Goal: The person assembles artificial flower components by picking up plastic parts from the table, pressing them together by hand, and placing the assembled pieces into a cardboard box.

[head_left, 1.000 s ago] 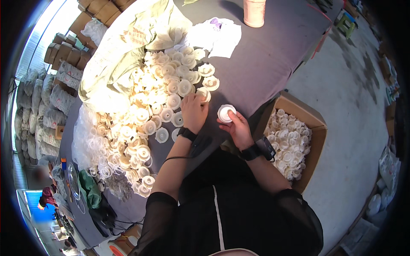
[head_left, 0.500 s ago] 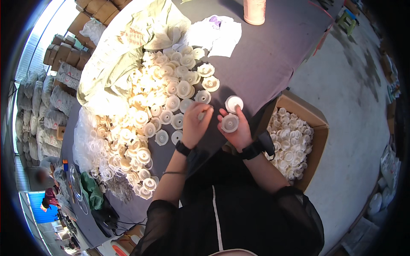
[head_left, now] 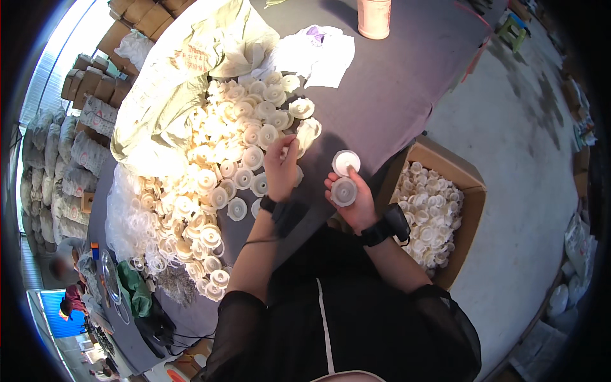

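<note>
My right hand (head_left: 360,202) is closed around two round whitish plastic caps. The farther one (head_left: 346,162) is bright white under my thumb; the nearer one (head_left: 344,191) is translucent with a small raised centre. My left hand (head_left: 282,167) reaches over the right edge of a heap of similar caps (head_left: 242,127), its fingers bent together. Just beside its fingertips is a blurred pale cap (head_left: 309,132). Whether the fingers grip a part is hidden. Both wrists wear black bands.
On the right stands an open cardboard box (head_left: 468,235) full of small white plastic parts (head_left: 429,210). A pale sack (head_left: 165,102) lies behind the heap, a white cloth or bag (head_left: 321,54) beyond it. A pink container (head_left: 374,19) stands at the far edge of the dark tablecloth (head_left: 394,89).
My left hand has moved away from my right hand, left and farther out to the caps at the heap's edge. The right hand still holds its two caps in nearly the same place.
</note>
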